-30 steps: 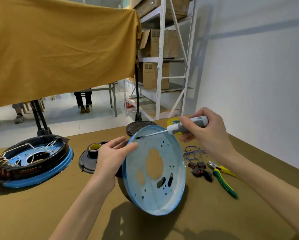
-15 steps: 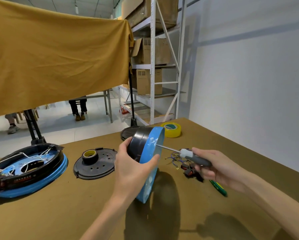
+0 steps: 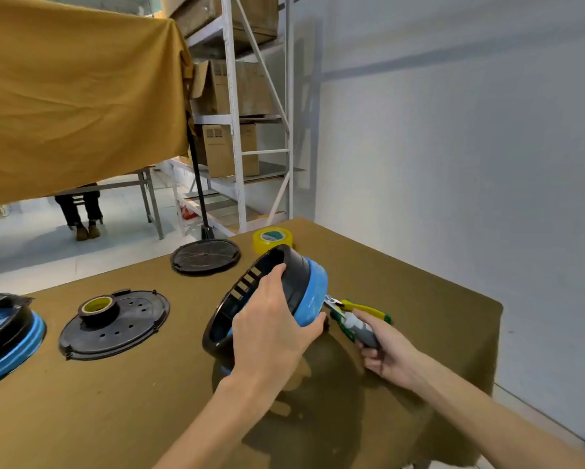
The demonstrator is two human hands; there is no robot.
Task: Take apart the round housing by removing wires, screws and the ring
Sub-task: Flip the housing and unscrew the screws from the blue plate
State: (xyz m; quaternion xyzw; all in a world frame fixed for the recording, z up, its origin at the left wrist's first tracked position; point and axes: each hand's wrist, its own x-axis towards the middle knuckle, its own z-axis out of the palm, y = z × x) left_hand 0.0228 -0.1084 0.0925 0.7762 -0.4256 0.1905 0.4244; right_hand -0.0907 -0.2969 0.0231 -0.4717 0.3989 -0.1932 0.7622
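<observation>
Blue-and-black round housing (image 3: 304,292) tilted on edge — open side facing left.

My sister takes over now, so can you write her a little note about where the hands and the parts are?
Left hand: grips the round housing, black and blue, tilted on edge above the table.
Right hand: holds the screwdriver, its tip hidden behind the housing's blue side.
Pliers lie just beyond that hand.
Done: a black cover already lies flat to the left.
Left: cannot tell which screws remain; check behind the blue side.
</observation>
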